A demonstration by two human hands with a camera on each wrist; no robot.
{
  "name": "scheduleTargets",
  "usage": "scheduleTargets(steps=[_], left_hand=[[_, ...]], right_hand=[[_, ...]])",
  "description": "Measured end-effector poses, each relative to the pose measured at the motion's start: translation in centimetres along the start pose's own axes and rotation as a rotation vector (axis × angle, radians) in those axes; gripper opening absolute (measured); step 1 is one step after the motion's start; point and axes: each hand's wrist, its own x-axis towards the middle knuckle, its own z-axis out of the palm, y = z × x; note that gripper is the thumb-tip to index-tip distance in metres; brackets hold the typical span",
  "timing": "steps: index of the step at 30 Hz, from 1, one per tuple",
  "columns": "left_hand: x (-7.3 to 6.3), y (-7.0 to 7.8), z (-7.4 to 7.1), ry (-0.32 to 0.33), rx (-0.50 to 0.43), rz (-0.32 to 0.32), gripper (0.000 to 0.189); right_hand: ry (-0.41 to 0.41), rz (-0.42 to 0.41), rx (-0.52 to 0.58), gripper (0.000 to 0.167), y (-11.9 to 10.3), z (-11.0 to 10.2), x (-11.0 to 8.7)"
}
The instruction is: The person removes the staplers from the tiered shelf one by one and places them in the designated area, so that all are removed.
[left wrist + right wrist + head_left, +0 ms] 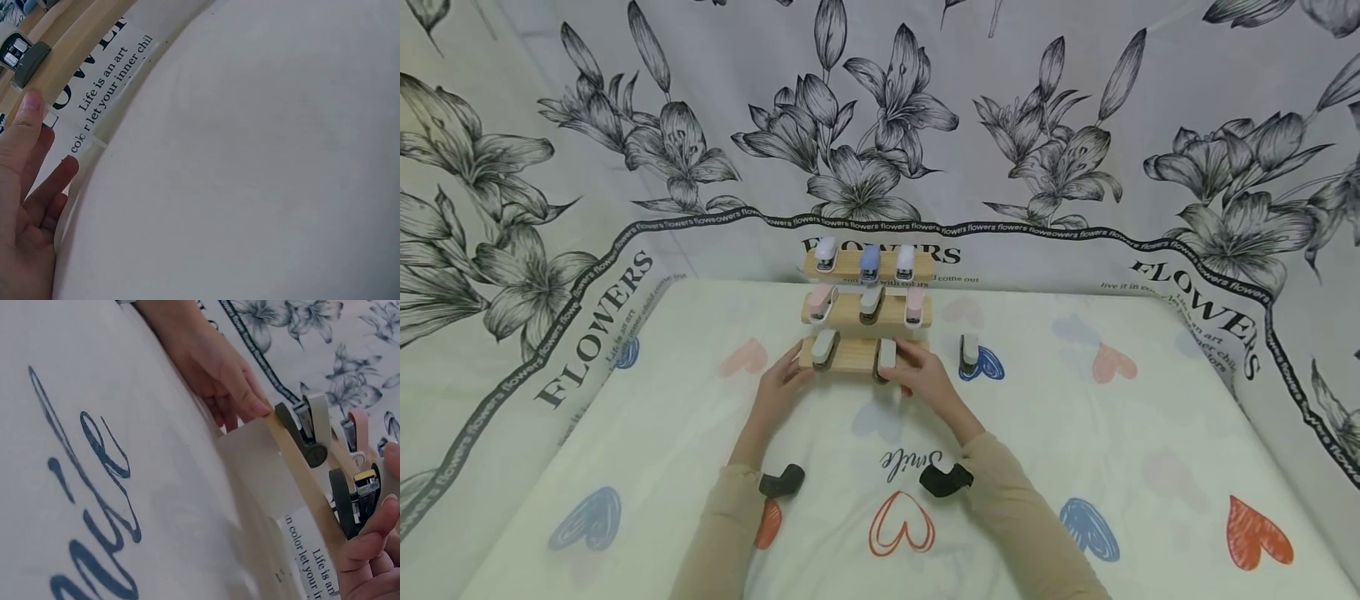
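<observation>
A wooden tiered stand point(853, 357) holds several mini staplers on three steps. At the left end of its lowest step, my left hand point(781, 387) pinches the wood, thumb on the front edge in the left wrist view. My right hand point(928, 382) grips a grey stapler point(887, 353) at the right part of that same step; its dark base and metal inside face the right wrist view. Another grey stapler point(824, 347) stands on the step's left part. Off to the right of the stand, a third grey stapler point(969, 350) lies on the cloth.
Pink staplers point(821, 302) flank a grey one point(872, 302) on the middle step. On the top step a blue stapler point(869, 260) sits between two white ones. A heart-printed cloth point(1045, 433) covers the table, and a flower-printed curtain point(700, 250) rises behind.
</observation>
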Motion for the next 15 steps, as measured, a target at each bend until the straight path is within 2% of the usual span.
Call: scheduleTargets(steps=[3, 7, 12, 15], left_hand=[[-0.5, 0.9, 0.3, 0.009, 0.019, -0.018, 0.058], [-0.9, 0.7, 0.4, 0.019, 0.034, -0.044, 0.059], [-0.6, 0.9, 0.5, 0.012, 0.050, -0.020, 0.059], [-0.5, 1.2, 0.2, 0.021, 0.072, -0.005, 0.058]], right_hand=[[-0.010, 0.001, 0.007, 0.074, -1.1, -0.3, -1.1], [-0.019, 0.003, 0.037, 0.068, -2.3, -0.1, -2.6], [0.036, -0.006, 0.111, 0.075, -2.0, -0.5, -3.2], [0.051, -0.026, 0.139, 0.072, -1.9, -0.7, -3.3]])
